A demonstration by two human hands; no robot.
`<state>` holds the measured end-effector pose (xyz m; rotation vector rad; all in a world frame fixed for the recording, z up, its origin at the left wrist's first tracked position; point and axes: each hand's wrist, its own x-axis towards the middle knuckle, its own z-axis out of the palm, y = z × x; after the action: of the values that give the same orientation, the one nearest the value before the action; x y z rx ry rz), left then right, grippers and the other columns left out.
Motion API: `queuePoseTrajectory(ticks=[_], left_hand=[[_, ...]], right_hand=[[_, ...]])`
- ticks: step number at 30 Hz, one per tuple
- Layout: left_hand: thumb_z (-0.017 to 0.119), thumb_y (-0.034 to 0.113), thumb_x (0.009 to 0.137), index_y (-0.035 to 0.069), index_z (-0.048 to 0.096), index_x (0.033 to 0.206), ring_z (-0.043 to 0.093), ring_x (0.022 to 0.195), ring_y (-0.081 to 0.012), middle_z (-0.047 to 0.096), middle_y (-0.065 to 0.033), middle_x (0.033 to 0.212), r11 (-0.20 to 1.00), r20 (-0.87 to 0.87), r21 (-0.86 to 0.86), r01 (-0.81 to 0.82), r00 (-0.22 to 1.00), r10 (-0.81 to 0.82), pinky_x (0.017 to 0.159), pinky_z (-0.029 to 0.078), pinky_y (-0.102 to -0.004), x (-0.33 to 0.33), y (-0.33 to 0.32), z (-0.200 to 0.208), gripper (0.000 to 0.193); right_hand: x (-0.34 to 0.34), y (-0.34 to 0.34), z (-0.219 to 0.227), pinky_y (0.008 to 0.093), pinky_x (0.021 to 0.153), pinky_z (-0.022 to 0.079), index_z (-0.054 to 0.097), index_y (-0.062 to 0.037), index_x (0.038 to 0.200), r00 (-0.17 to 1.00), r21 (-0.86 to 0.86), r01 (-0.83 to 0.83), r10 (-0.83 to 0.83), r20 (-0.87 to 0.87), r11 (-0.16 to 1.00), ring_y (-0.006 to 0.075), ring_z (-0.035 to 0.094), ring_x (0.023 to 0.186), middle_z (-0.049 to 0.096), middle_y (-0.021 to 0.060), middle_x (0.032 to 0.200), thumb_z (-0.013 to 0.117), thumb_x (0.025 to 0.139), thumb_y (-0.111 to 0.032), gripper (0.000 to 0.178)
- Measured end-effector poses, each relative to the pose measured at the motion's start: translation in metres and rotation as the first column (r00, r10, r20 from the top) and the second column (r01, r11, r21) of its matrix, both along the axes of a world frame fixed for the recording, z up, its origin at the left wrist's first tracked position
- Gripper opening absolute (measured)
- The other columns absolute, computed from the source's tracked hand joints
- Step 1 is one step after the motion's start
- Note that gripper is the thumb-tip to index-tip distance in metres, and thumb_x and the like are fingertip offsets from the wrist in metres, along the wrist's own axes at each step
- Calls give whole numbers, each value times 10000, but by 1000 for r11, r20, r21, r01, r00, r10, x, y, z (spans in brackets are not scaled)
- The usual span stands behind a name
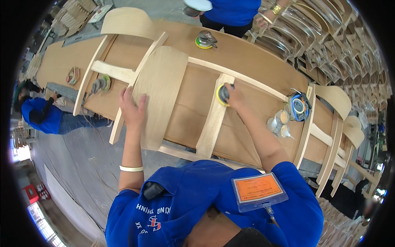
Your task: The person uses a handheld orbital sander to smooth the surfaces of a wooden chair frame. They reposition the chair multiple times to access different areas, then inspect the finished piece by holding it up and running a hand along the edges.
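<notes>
A pale wooden chair frame lies on the table in front of me, with a wide curved backrest [162, 88] on its left and a crosspiece [211, 127] between two long rails. My left hand [133, 109] grips the left edge of the backrest, thumb over its face and fingers along the outer side. Around a round, dark sander with a yellow rim [222, 95], my right hand [235, 98] is closed. The sander's face rests near the far end of the crosspiece. My palm hides part of its body.
Another chair frame [113, 71] lies to the left, beside a second sander [101, 84]. A third sander [205, 40] sits at the far side. Clear cups [282, 117] and a blue container [298, 106] stand right. A co-worker [232, 14] stands opposite; stacked chair parts [337, 45] are behind.
</notes>
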<state>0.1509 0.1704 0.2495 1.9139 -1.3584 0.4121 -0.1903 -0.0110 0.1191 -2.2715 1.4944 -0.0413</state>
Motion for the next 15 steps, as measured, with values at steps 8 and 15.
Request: queuePoseTrajectory(ticks=[8, 15], left_hand=[[680, 380, 828, 44, 561, 1211, 585, 1032, -357, 595, -167, 1142, 994, 14, 96, -61, 998, 60, 843, 473, -432, -5, -3, -18, 523], [654, 467, 817, 93, 569, 1213, 606, 993, -351, 615, -158, 1124, 977, 28, 148, -152, 988, 150, 802, 491, -426, -6, -7, -24, 551]], right_hand=[[15, -36, 5, 439, 953, 480, 400, -207, 1377, 1000, 43, 2, -1, -29, 999, 434, 535, 1117, 360, 245, 1353, 751, 741, -113, 732], [4, 59, 2, 443, 925, 486, 401, -234, 1371, 974, 109, -222, 224, -13, 969, 425, 537, 1105, 394, 224, 1302, 744, 727, -69, 748]])
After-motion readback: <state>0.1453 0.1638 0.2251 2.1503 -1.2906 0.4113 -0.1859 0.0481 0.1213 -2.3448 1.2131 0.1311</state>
